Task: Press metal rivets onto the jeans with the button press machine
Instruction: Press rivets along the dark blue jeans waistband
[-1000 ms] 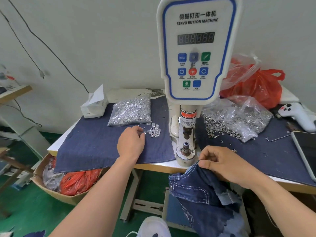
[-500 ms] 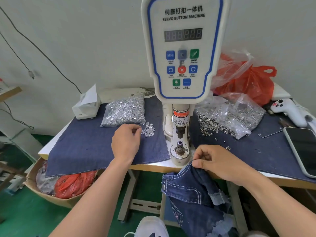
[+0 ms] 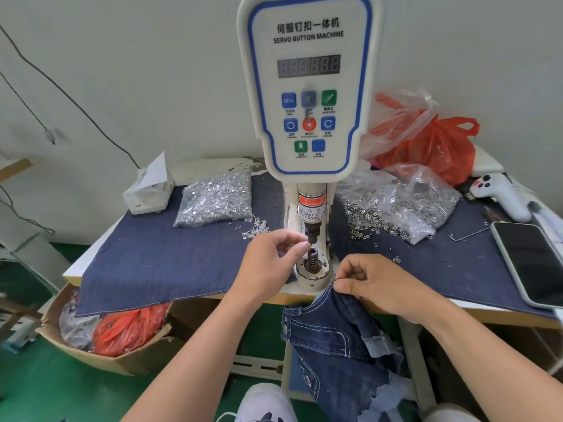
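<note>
Jeans (image 3: 338,339) hang off the front edge of the desk (image 3: 475,313), below the button press machine (image 3: 307,86). I see the right hand (image 3: 380,284) pinching the top hem of the denim, fingers curled tight round the fabric, just right of the machine's base. The garment is not under the press head; it sits beside and below the lower die (image 3: 313,257).

Left hand (image 3: 271,263) is raised at the gap between the upper punch (image 3: 311,233) and the lower die. Thumb and forefinger are narrowed to a pinch right at the die's top. I think a rivet sits between the fingertips, but it is too small to make out, so I cannot say what they hold.

Loose rivets (image 3: 254,231) lie on the blue cloth just behind the left hand, spilled from a clear bag of rivets (image 3: 216,201). A second bag of ring-shaped metal parts (image 3: 396,208) lies right of the machine.

Cut off: lower legs of the jeans run out of frame at the bottom; a phone (image 3: 530,263) is clipped by the right edge. The display on the machine's panel reads no digits I can resolve.
</note>
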`<state>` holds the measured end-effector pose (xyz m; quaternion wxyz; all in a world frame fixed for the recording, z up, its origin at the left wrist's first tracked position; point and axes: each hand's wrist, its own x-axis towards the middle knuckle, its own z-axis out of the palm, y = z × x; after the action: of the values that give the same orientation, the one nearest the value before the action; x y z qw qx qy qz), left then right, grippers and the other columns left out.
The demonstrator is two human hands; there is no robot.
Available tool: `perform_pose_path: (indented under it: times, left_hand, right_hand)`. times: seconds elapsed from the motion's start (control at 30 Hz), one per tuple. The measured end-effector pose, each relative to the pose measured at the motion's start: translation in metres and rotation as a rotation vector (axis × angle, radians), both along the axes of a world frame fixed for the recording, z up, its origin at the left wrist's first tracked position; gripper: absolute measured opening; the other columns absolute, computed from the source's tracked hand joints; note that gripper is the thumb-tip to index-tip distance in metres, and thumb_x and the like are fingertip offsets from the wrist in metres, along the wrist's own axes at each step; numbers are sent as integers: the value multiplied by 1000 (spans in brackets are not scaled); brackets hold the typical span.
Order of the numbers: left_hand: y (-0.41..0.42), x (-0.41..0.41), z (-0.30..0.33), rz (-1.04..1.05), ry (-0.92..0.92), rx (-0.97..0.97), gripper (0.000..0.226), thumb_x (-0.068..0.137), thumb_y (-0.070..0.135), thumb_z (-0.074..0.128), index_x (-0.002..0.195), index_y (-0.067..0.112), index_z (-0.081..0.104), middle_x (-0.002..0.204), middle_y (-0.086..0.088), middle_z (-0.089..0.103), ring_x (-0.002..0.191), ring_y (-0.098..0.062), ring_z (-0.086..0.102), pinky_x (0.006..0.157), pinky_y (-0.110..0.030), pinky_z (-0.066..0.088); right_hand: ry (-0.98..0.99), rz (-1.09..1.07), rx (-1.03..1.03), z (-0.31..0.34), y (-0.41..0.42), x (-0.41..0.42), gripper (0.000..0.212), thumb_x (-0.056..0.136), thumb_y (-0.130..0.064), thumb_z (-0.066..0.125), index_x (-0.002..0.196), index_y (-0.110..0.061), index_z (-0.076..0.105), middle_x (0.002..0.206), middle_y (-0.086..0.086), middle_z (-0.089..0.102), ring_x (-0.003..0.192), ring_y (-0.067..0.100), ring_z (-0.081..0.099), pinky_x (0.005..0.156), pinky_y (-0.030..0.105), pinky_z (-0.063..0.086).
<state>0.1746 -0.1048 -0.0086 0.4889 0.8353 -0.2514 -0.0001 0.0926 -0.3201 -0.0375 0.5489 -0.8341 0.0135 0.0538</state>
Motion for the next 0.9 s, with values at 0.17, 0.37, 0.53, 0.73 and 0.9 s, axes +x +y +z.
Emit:
perform_pose_path:
  times: [0.17, 0.37, 0.53, 0.73, 0.9]
  left_hand:
    - [-1, -2, 2, -14, -67, 77, 22, 98, 23, 76, 89, 43, 70, 78, 21, 71, 75, 3, 64, 67, -11, 48]
    - [0, -2, 2, -12, -116, 90, 14, 93, 18, 81, 93, 32, 81, 71, 31, 68, 76, 0, 68, 68, -13, 51]
    - [-2, -2, 7, 4, -156, 119, 11, 93, 18, 81, 103, 15, 84, 80, 19, 70, 75, -5, 67, 67, -9, 43]
    - [-4, -4, 11, 6, -139, 131, 11, 94, 23, 80, 103, 16, 84, 78, 15, 71, 71, 2, 65, 68, -8, 44]
    - [-2, -3, 14, -23, -91, 131, 10, 94, 24, 80, 102, 20, 85, 80, 17, 73, 73, -1, 67, 66, -10, 46]
  right_hand:
    - [-4, 2, 30, -1, 0, 0, 13, 90, -20, 78, 80, -26, 71, 68, -9, 68, 59, 1, 55, 56, 12, 43]
    - [-15, 1, 30, 1, 0, -1, 14, 90, -18, 77, 79, -24, 71, 67, -10, 68, 58, -1, 55, 56, 11, 43]
    - [-11, -2, 25, 1, 1, -1, 14, 90, -18, 77, 79, -25, 71, 67, -10, 68, 58, -1, 55, 55, 11, 43]
    - [-7, -1, 18, 3, 1, -2, 14, 90, -20, 77, 79, -27, 71, 67, -10, 68, 57, 0, 55, 55, 12, 43]
    - [-4, 6, 15, 3, 1, -2, 16, 91, -19, 77, 79, -29, 72, 66, -11, 68, 57, -2, 55, 55, 11, 43]
